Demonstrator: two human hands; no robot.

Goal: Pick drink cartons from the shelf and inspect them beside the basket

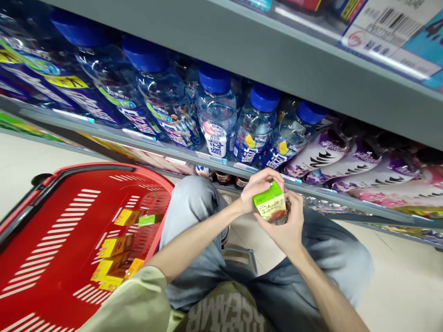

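A small carton [270,205] with a bright green top and a pale yellow printed side is held between both hands, above the gap between my knees. My left hand [258,189] is closed over its upper left edge, fingers curled behind. My right hand [290,226] wraps the right side and underside, with the thumb near the lower left corner. Part of the carton's right end is hidden by the fingers. To the left, a red shopping basket [41,230] holds several small yellow boxes [110,267] and a green-topped one [147,220].
Ahead runs a shelf edge [166,150] carrying several blue-capped bottles [217,110] and, further right, purple-and-white bottles [321,150]. Another shelf [242,41] with price tags overhangs them. A lower shelf holds jars [223,177]. Pale floor [398,267] shows at the right.
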